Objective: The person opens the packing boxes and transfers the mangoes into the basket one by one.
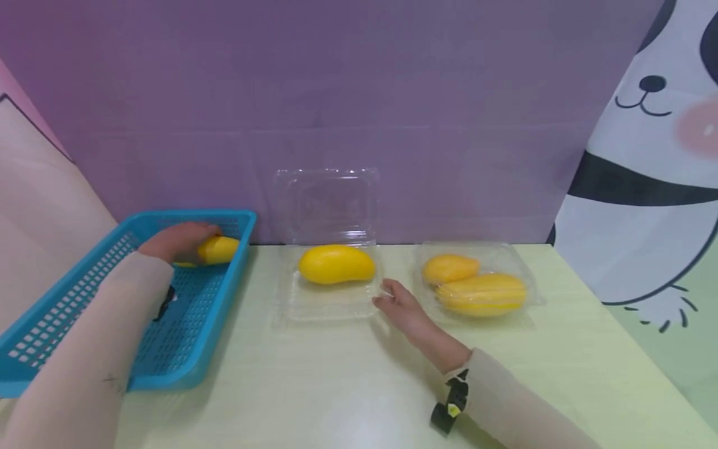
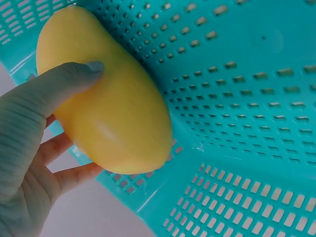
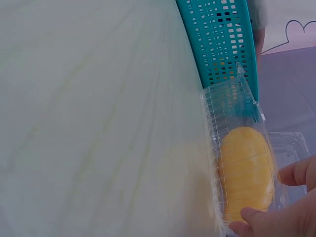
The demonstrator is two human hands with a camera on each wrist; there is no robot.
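Observation:
In the blue plastic basket [image 1: 224, 312], my left hand [image 1: 182, 240] grips a yellow mango [image 2: 113, 103]. Its thumb lies across the top of the fruit, and the other fingers are partly hidden beneath. A clear plastic clamshell container [image 1: 331, 305] stands at the middle of the table with its lid [image 1: 331, 206] raised against the purple backdrop. Inside its base lies another yellow mango [image 1: 336, 264], along the back. My right hand [image 1: 406, 315] is at the container's right edge, thumb and forefinger parted with fingertips right at the rim.
To the right is a second clear container [image 1: 507, 255], its lid down over two yellow mangoes [image 1: 482, 294]. The pale table [image 1: 314, 386] ends at the purple backdrop [image 1: 336, 75] behind. A panda-printed cloth [image 1: 634, 243] hangs on the right.

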